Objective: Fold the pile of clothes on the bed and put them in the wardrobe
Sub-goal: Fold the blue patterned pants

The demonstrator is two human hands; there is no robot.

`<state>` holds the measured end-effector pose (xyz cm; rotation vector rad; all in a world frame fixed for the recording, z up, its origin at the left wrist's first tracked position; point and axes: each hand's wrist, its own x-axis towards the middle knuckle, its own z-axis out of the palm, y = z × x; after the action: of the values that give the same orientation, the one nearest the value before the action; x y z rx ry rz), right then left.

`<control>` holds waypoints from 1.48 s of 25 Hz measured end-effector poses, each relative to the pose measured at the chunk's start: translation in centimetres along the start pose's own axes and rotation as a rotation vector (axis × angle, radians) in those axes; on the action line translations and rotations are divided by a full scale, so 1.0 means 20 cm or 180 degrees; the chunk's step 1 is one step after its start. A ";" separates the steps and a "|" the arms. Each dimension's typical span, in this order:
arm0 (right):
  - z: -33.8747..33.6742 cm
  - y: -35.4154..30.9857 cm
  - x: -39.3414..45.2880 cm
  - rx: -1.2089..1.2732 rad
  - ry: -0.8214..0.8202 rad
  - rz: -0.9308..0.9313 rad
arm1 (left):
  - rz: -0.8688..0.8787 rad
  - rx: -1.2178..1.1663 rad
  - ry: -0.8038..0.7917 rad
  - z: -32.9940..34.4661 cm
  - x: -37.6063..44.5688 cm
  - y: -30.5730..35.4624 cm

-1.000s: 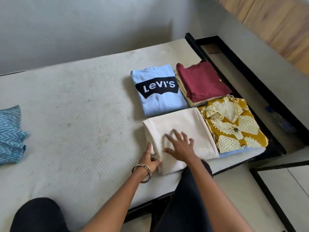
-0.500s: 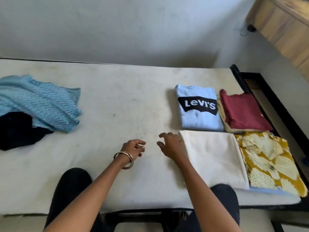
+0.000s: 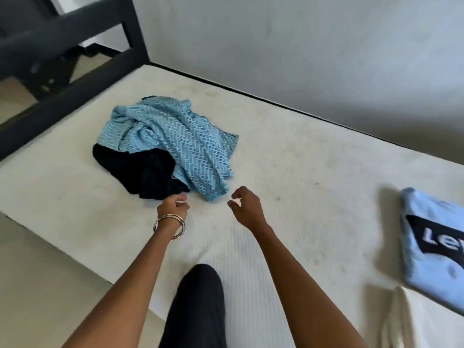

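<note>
At the far left you see the dark bed frame [image 3: 62, 96] running along the edge of the pale mattress [image 3: 288, 159]. On the mattress, toward its left part, lies what remains of your unfolded pile: a black garment [image 3: 140, 172] at the bottom, with a crumpled blue zigzag-patterned cloth [image 3: 175, 139] draped over it and spilling to the right. Your left hand [image 3: 173, 205], with bangles [image 3: 169, 226] on its wrist, hovers just at the near edge of the black garment; its fingers are curled in, and you cannot tell whether they already pinch the cloth or only touch it. Your right hand [image 3: 244, 207] is low over the bare mattress just right of the near tip of the blue cloth, apart from it, fingers loosely curled and holding nothing. Between your forearms, at the near edge of the bed, your knee in dark trousers [image 3: 198, 297] rests on the mattress. Well apart to the right, by the picture's edge, lies the folded light-blue T-shirt [image 3: 431, 277] with a dark printed logo, and just nearer you a sliver of folded cream cloth [image 3: 396, 330] shows
</note>
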<state>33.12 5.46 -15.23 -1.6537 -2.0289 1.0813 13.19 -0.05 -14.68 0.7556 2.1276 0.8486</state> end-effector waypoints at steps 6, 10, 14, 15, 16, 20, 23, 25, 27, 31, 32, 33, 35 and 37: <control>0.18 -0.14 0.43 0.0198 -0.0687 0.0937 | -0.0012 -0.0929 0.0096 -0.05 0.17 0.01; 0.20 -0.14 0.33 0.1426 -0.0110 0.0421 | 0.1631 0.0284 0.0691 -0.06 0.22 0.02; -0.12 -0.17 0.09 0.2416 0.0176 -0.0516 | 0.3583 0.2278 -0.0036 0.03 0.07 0.36; -0.23 -0.21 0.04 0.2554 0.0144 -0.0740 | 0.3661 0.2522 -0.0289 0.05 0.01 0.47; -0.34 -0.24 -0.02 0.2687 0.0163 -0.0912 | 0.3669 0.2488 -0.0519 0.07 -0.04 0.58; -0.67 -0.24 -0.20 0.3313 0.0586 -0.1059 | 0.3182 0.0896 -0.0834 0.04 -0.31 0.93; -0.77 -0.19 -0.35 0.2582 0.0173 -0.1069 | 0.3003 -0.0190 -0.0880 0.01 -0.59 1.15; -0.81 -0.17 -0.40 0.1842 0.0406 -0.0932 | 0.3084 -0.0611 -0.0953 -0.01 -0.75 1.28; -0.91 -0.13 -0.47 0.1190 0.1021 -0.0661 | 0.3257 -0.0770 -0.0771 -0.06 -0.87 1.38; -1.32 0.05 -0.67 0.0670 0.1300 -0.0379 | 0.3381 -0.1154 -0.0310 -0.19 -0.97 1.49; -1.43 0.09 -0.72 0.0368 0.1346 -0.0385 | 0.3343 -0.1199 -0.0168 -0.22 -0.96 1.50; -1.55 0.09 -0.78 0.0176 0.1412 -0.0409 | 0.3271 -0.1236 -0.0007 -0.23 -0.96 1.51; -1.75 0.08 -0.91 0.0469 0.1623 -0.0412 | 0.3030 -0.1381 0.0302 -0.24 -0.96 1.52; -1.90 0.05 -1.02 0.1104 0.2049 -0.0576 | 0.2813 -0.1583 0.0518 -0.23 -0.97 1.54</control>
<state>64.37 0.01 13.88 -1.3716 -1.4454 0.6679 28.36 3.32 18.51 1.3945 1.5387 1.8559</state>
